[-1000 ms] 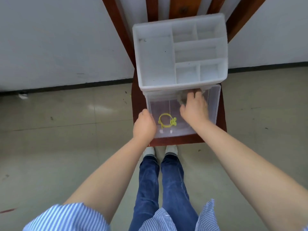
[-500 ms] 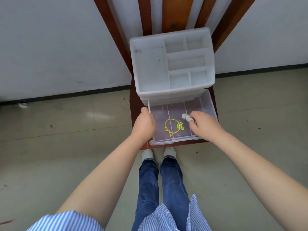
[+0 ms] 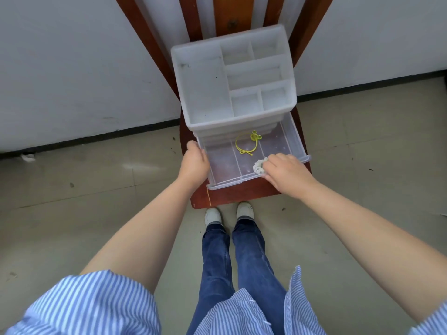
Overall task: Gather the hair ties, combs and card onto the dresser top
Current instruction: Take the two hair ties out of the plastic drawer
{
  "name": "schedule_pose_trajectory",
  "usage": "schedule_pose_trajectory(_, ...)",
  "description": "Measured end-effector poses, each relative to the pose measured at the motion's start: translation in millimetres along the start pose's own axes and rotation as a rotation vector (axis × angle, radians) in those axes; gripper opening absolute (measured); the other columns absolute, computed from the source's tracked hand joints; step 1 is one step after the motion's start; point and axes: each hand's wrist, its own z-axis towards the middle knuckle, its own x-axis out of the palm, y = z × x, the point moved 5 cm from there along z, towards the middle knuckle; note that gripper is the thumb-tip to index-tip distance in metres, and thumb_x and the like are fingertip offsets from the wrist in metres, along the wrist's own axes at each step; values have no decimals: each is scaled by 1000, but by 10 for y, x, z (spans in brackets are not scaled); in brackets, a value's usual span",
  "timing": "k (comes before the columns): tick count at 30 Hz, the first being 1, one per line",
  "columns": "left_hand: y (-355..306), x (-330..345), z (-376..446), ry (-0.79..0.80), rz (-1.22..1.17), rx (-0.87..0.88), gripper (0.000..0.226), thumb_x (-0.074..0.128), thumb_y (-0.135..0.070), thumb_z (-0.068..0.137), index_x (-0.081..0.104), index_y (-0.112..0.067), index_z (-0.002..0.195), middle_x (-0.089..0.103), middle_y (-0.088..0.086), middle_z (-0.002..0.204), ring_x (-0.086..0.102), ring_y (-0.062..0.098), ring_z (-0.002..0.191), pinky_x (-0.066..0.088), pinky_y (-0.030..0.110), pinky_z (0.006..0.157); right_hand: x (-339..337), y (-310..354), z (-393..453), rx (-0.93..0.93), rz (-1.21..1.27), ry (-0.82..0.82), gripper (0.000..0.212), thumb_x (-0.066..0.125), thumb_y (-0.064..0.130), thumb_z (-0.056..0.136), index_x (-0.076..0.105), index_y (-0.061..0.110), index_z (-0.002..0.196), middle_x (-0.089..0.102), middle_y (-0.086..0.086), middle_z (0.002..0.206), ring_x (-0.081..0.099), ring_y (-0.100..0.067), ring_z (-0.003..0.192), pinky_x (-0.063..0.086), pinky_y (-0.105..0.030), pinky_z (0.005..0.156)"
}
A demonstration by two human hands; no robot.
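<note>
Bottom of frame: striped blue-and-white shirt hem, blue jeans, pale shoes standing on a dull tiled floor (image 3: 72, 189).

Change since a second ago: the right hand (image 3: 285, 174) has come out of the back of the clear plastic drawer (image 3: 225, 165) and now sits at its front right corner, fingers pinched on a small white fabric scrunchie (image 3: 259, 166). Half a second ago it was mid-drawer with the same tie. Drawer also looks pulled further out. So first hair tie is picked and ready to lift; nothing is on top yet.

Left hand (image 3: 194, 162) is curled closed over the drawer's left front edge, bracing it.

Middle of frame, toward the drawer's rear: thin yellow elastic hair tie with a small bear-shaped charm (image 3: 246, 143), lying loose on the drawer floor, apart from both hands. Likely the next pick. No combs or card visible; possibly in other drawers, cannot tell.

Materials: drawer is transparent hard plastic with ribbed dividers, slick. Scrunchie is soft, crumpled, compressible. Yellow tie is thin cord, flat loop, needs a fingertip pinch.

Above: white translucent plastic dresser (image 3: 200, 88), top is a compartmented tray, one big bay left, smaller bays right, all empty. It stands on a red-brown wooden chair (image 3: 232, 193) whose slats run to the top of frame against a white wall.
</note>
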Motion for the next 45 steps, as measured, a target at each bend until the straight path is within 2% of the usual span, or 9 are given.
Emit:
schedule_pose_trajectory(3, -66, -69, 98, -46, 34, -18, 13, 38, -8, 98, 46, 0, 102, 58, 20, 93, 54, 33, 87, 32, 29, 65, 38, -21, 65, 4, 17, -61, 16, 66, 6, 82, 62, -10, 82, 63, -27, 80, 62, -39, 75, 51, -44, 63)
schedule_pose_trajectory(7, -183, -171, -56, -200, 329, 64, 26, 51, -4, 89, 51, 5, 114, 52, 27, 117, 51, 40, 106, 45, 43, 83, 191, -23, 182, 74, 46, -15, 26, 43, 20, 96, 55, -1, 107, 57, -18, 108, 52, -32, 102, 40, -41, 82)
schedule_pose_trajectory(11, -541, 280, -241, 80, 698, 542, 28, 53, 3, 80, 54, 2, 107, 53, 23, 114, 50, 39, 105, 45, 45, 78, 135, -26, 145, 107, 58, -135, 14, 67, 7, 80, 62, -5, 87, 64, -22, 85, 61, -37, 82, 48, -43, 67)
schedule_pose_trajectory(21, -719, 788, 325, 190, 1051, 667, 29, 43, -12, 96, 51, -2, 122, 50, 17, 131, 40, 32, 124, 38, 42, 98, 121, -61, 139, 38, 65, -181, 33, 92, 5, 41, 62, 3, 54, 61, -11, 51, 62, -25, 47, 51, -25, 45)
schedule_pose_trajectory(25, -761, 567, 222, 112, 846, 626, 22, 42, -8, 93, 50, 1, 112, 59, 20, 115, 54, 35, 107, 44, 42, 75, 77, -93, 118, 69, 69, -190, 27, 89, 3, 49, 63, 1, 59, 62, -14, 55, 62, -28, 50, 52, -29, 48)
schedule_pose_trajectory(30, -814, -219, -267, -155, 463, 649, 14, 66, 5, 75, 54, 8, 70, 62, 22, 49, 56, 34, 35, 39, 27, 30, -162, -105, 234, 152, 47, -261, 27, 86, -5, 41, 64, 2, 56, 64, -12, 53, 63, -26, 50, 50, -25, 48)
schedule_pose_trajectory(35, -553, -629, -400, -211, 257, 428, 7, 59, 2, 86, 57, 8, 84, 64, 24, 65, 53, 31, 52, 36, 28, 53, -287, -70, 550, 299, 52, -319, 27, 90, 2, 40, 64, 6, 46, 60, -8, 36, 56, -19, 27, 39, -13, 27)
schedule_pose_trajectory(39, -437, -670, -347, -263, 158, 310, 10, 53, -4, 91, 55, 6, 92, 64, 24, 74, 46, 28, 60, 19, 21, 53, -111, -29, 813, 458, 230, -265, 21, 53, 6, 91, 67, -9, 89, 70, -29, 88, 67, -37, 80, 54, -39, 61)
schedule_pose_trajectory(45, -593, -564, -292, -229, 280, 362, 12, 51, -10, 92, 55, 2, 92, 66, 22, 84, 59, 36, 75, 26, 27, 58, -1, 69, 574, 443, 329, -320, 24, 45, 6, 91, 62, -7, 100, 63, -26, 103, 58, -39, 99, 48, -45, 76)
